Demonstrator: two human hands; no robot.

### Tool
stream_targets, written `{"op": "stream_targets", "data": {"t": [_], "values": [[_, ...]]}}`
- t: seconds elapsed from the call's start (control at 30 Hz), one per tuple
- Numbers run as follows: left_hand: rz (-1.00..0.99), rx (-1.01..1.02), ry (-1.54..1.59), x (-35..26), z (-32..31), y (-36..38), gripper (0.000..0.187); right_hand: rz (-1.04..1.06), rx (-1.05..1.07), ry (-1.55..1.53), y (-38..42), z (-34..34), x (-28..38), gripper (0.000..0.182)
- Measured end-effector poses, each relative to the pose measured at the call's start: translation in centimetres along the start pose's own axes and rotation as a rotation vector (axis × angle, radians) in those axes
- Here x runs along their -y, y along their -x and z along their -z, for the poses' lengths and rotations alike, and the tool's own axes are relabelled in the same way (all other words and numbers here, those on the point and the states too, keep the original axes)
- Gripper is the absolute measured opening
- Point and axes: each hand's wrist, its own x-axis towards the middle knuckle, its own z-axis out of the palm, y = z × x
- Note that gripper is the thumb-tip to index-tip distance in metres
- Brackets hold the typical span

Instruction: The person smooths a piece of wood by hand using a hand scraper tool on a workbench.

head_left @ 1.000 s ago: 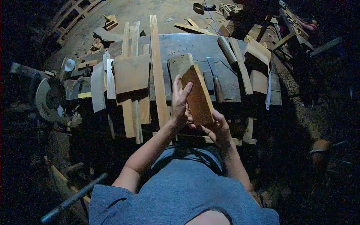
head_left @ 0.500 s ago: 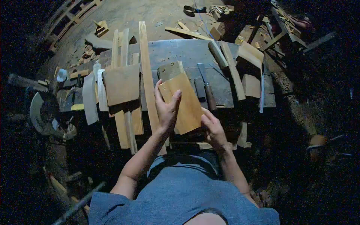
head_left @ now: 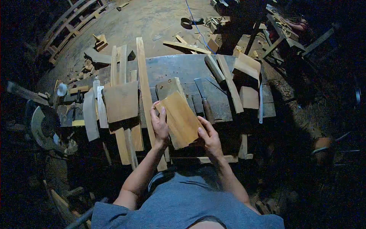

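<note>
Between my two hands is a flat, light-brown wooden board (head_left: pixel 179 120), tilted above the bench's near edge. My left hand (head_left: pixel 160 124) grips its left edge, with the thumb along the side. On its lower right edge, my right hand (head_left: pixel 209 136) is closed, thumb on the near face and fingers partly hidden. Behind the board, a rougher wood block (head_left: pixel 167 88) lies on the bench. Just right of it are a dark flat block (head_left: pixel 198 104) and a chisel (head_left: pixel 204 101) with a wooden handle.
The workbench (head_left: pixel 160 68) carries long wood strips (head_left: pixel 143 84) and a wide board (head_left: pixel 121 101) on the left. More blocks (head_left: pixel 249 97) and a metal ruler (head_left: pixel 260 103) are at right. A circular saw blade (head_left: pixel 38 118) stands far left. Another person's arm (head_left: pixel 295 26) shows at the back right.
The view has tilted up, so the bench sits lower in it. My right hand has shifted up the board's right edge, and its thumb now shows on the face. Both hands still hold the board.
</note>
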Motion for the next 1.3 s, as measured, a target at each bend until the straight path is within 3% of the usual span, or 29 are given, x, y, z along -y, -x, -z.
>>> {"op": "stream_targets", "data": {"t": [0.17, 0.27, 0.33, 0.37, 0.4, 0.47, 0.53, 0.6, 0.63, 0.67, 0.73, 0.77, 0.8, 0.87, 0.9, 0.97, 1.0, 1.03, 1.1, 1.2, 1.3], "values": [[-0.051, 0.021, -0.207, -1.5, 0.4, 0.3, 0.035, -0.108, -0.09, -0.088, -0.8, 1.0, -0.7, 0.041], [-0.096, 0.062, -0.306, -0.6, 1.2, -0.5, 0.042, -0.075, -0.107, 0.107, -1.6, 1.3, -1.6, 0.037], [0.286, 0.114, -0.076, -1.0, 0.8, -0.9, 0.049, 0.114, -0.192, 0.203, -1.9, 0.5, -1.4, 0.033], [0.366, 0.122, 0.064, -0.9, 0.5, -1.2, 0.063, 0.112, -0.22, 0.192, -1.8, -0.3, -0.3, 0.034], [0.366, 0.125, 0.069, -0.1, 0.2, -1.4, 0.063, 0.206, -0.273, 0.353, -1.7, -0.8, 0.3, 0.035], [0.081, 0.131, 0.08, 1.8, -0.8, -1.9, 0.074, 0.426, -0.274, 0.6, -2.0, -1.0, -0.4, 0.039], [0.079, 0.197, 0.12, 2.4, -1.1, -2.1, 0.081, 0.458, -0.294, 0.684, -1.8, -1.8, -0.7, 0.043], [0.47, 0.381, 0.001, 0.8, -2.0, -2.4, 0.082, 0.636, -0.173, 0.792, -2.2, -1.7, -1.6, 0.047], [0.472, 0.382, 0.005, 2.0, -2.0, -2.6, 0.082, 0.66, -0.126, 0.803, -2.3, -2.1, -2.0, 0.047], [0.299, 0.345, -0.107, 4.4, -1.7, -2.9, 0.08, 0.658, -0.126, 0.805, -2.5, -2.3, -2.3, 0.047], [-0.044, 0.266, -0.33, 7.8, -1.0, -3.2, 0.078, 0.488, 0.086, 0.785, -3.0, -2.2, -3.7, 0.044], [-0.112, 0.241, -0.358, 6.6, -1.4, -3.0, 0.078, 0.437, 0.129, 0.793, -3.4, -1.6, -4.6, 0.041], [-0.11, 0.245, -0.357, 5.9, -1.5, -3.1, 0.078, 0.435, 0.125, 0.794, -4.2, -0.8, -5.3, 0.041], [0.042, 0.288, -0.4, 5.3, -1.5, -2.8, 0.077, 0.597, -0.145, 0.923, -6.0, 1.5, -6.1, 0.04], [0.044, 0.283, -0.4, 5.3, -1.7, -2.7, 0.077, 0.558, -0.248, 0.999, -6.8, 2.9, -5.9, 0.04], [-0.169, 0.244, -0.459, 5.3, -2.3, -2.6, 0.078, 0.473, -0.457, 1.173, -8.5, 5.7, -6.7, 0.04], [-0.168, 0.245, -0.46, 5.5, -2.4, -2.6, 0.078, 0.423, -0.561, 1.272, -9.3, 7.0, -7.9, 0.04], [-0.202, 0.248, -0.553, 5.9, -2.4, -2.7, 0.078, 0.421, -0.561, 1.272, -10.0, 8.2, -8.8, 0.04], [-0.227, 0.252, -0.653, 5.4, -2.6, -2.6, 0.079, 0.167, -0.494, 1.307, -10.8, 9.4, -9.5, 0.044], [-0.066, 0.211, -0.61, 5.0, -3.1, -2.7, 0.08, 0.051, -0.383, 1.405, -11.6, 9.6, -9.3, 0.047], [-0.125, 0.245, -0.631, 5.3, -3.0, -2.5, 0.082, 0.131, -0.38, 1.413, -12.7, 8.5, -9.0, 0.047]]}}
